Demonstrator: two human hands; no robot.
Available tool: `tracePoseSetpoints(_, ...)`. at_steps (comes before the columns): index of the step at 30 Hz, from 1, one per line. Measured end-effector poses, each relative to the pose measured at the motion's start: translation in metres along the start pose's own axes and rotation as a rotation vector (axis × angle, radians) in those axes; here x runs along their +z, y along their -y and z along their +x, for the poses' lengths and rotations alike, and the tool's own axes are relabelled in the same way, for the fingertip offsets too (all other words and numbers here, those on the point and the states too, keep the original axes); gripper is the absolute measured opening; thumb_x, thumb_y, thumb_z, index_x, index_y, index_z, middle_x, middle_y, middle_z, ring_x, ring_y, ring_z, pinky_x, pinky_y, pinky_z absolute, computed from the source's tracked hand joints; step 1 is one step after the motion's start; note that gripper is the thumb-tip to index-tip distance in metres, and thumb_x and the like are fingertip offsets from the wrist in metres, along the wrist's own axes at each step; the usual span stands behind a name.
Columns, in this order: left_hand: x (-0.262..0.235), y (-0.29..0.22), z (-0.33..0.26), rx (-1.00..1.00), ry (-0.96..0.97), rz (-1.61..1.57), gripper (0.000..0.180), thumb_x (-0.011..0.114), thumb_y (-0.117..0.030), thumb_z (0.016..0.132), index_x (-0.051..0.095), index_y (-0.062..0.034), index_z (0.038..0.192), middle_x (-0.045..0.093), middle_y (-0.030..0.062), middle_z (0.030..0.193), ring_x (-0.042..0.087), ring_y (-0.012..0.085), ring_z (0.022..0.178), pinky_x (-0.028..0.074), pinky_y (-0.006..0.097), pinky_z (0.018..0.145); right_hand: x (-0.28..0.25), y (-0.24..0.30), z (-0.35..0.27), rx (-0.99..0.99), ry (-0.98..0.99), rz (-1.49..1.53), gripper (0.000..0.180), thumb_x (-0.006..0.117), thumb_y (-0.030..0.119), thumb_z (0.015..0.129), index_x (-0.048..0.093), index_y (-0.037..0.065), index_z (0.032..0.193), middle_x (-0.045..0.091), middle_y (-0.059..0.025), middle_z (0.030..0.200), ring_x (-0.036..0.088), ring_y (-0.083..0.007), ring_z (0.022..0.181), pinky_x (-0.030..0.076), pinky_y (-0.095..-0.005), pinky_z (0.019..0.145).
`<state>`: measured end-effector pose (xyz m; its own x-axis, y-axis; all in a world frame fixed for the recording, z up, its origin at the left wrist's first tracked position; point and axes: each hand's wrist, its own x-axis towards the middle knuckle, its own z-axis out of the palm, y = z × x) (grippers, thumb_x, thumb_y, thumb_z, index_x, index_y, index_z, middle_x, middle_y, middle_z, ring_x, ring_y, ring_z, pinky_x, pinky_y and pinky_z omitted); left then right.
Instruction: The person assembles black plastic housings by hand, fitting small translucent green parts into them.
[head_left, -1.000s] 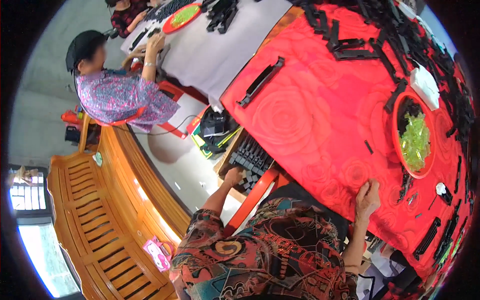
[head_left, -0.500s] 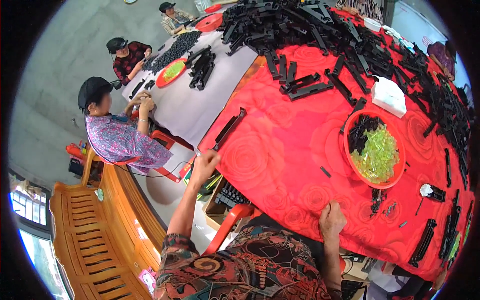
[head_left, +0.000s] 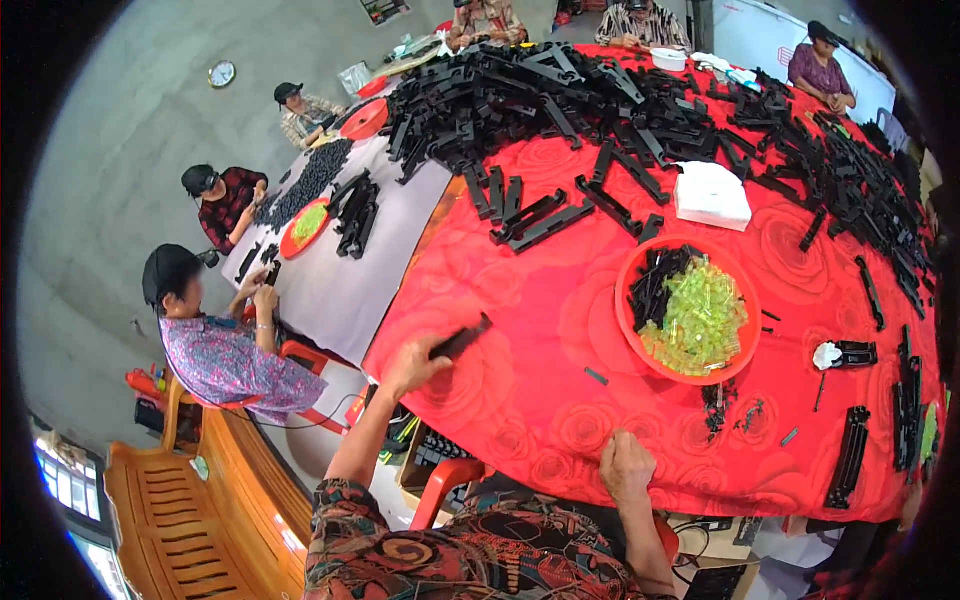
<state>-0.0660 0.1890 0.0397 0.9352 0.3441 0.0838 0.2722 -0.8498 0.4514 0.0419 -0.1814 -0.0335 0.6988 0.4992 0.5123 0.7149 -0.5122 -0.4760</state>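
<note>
My left hand reaches over the left part of the red rose-patterned cloth, its fingers closed on one end of a long black plastic piece. The far end of the piece points up and to the right. My right hand rests in a loose fist by the near edge of the cloth; whatever its curled fingers may hold is hidden. Beyond it stands a red bowl with yellow-green clear bits and thin black parts. A small dark strip lies left of the bowl.
A great heap of black plastic pieces covers the far side. A white block sits behind the bowl. Black parts lie at the right. Co-workers sit around, one at the grey-covered table. A wooden bench stands left.
My left hand has carried the black piece from the table's left corner farther in over the cloth, and the piece has tipped lower. My right hand stays closed. The whole view has shifted.
</note>
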Motion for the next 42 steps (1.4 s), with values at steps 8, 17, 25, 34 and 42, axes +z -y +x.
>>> tracePoseSetpoints(8, -0.008, -0.007, 0.114, -0.125, -0.059, -0.202, 0.043, 0.069, -0.030, 0.071, 0.058, 0.0021, 0.097, 0.063, 0.0143, 0.085, 0.061, 0.0189, 0.081, 0.048, 0.031, 0.071, 0.001, -0.002, 0.003, 0.047, 0.044, 0.047, 0.012, 0.056, 0.003, 0.071, 0.054, 0.001, 0.083, 0.052, -0.0119, 0.063, 0.054, -0.0270, 0.053, 0.043, -0.0352, 0.047)
tracePoseSetpoints(17, 0.006, 0.015, 0.328, -0.300, -0.294, 0.220, 0.078, 0.068, -0.054, 0.059, 0.051, -0.0002, 0.112, 0.058, 0.0223, 0.102, 0.053, 0.0342, 0.101, 0.043, 0.043, 0.084, -0.003, -0.004, 0.003, 0.041, 0.085, 0.017, 0.015, 0.058, 0.007, 0.069, 0.053, 0.003, 0.083, 0.049, -0.0082, 0.059, 0.052, -0.0235, 0.050, 0.043, -0.0324, 0.044)
tracePoseSetpoints(25, 0.046, 0.014, 0.331, -0.668, -0.201, 0.227, 0.090, 0.075, -0.049, 0.051, 0.039, -0.0017, 0.119, 0.028, 0.0316, 0.126, 0.037, 0.0482, 0.112, 0.039, 0.045, 0.091, 0.000, -0.003, -0.001, 0.021, 0.063, 0.062, 0.019, 0.060, 0.006, 0.068, 0.053, 0.003, 0.085, 0.047, -0.0084, 0.059, 0.051, -0.0235, 0.049, 0.043, -0.0333, 0.044)
tracePoseSetpoints(34, 0.005, 0.069, 0.249, -0.343, -0.217, 0.291, 0.069, 0.078, -0.031, 0.045, 0.051, -0.0034, 0.103, 0.045, 0.0240, 0.108, 0.046, 0.0393, 0.099, 0.040, 0.045, 0.085, 0.001, -0.007, 0.004, 0.012, 0.023, 0.036, 0.018, 0.058, 0.005, 0.069, 0.053, 0.001, 0.086, 0.049, -0.0092, 0.061, 0.052, -0.0249, 0.050, 0.042, -0.0336, 0.045)
tracePoseSetpoints(42, 0.005, 0.065, 0.090, -0.061, -0.330, 0.212, 0.060, 0.077, -0.024, 0.052, 0.051, -0.0011, 0.102, 0.045, 0.0217, 0.107, 0.044, 0.0351, 0.100, 0.039, 0.039, 0.086, 0.002, -0.005, 0.002, 0.009, -0.005, 0.036, 0.014, 0.057, 0.006, 0.070, 0.054, 0.002, 0.083, 0.051, -0.0096, 0.062, 0.053, -0.0242, 0.051, 0.044, -0.0327, 0.047)
